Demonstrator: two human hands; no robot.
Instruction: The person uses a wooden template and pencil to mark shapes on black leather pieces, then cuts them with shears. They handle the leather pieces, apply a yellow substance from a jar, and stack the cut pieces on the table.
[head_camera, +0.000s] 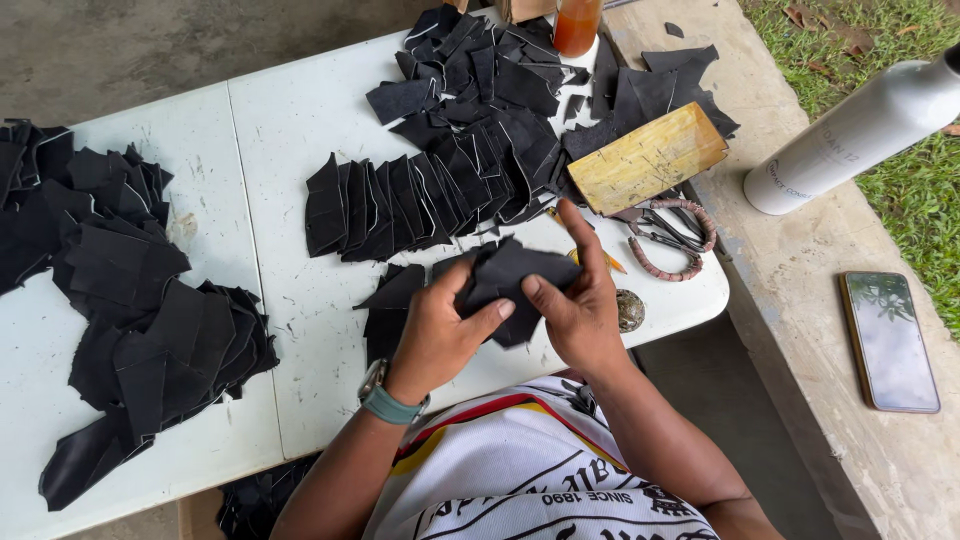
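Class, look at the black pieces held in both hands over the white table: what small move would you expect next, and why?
Probably laying the held black pieces onto the small stack just left of them. Both the left hand and right hand pinch them above the table, where similar pieces already lie fanned in rows.

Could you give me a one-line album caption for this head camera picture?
Both hands, left hand and right hand, hold a black leather piece over a white table.

White labelled bottle (850, 130), dark phone screen (888, 340)
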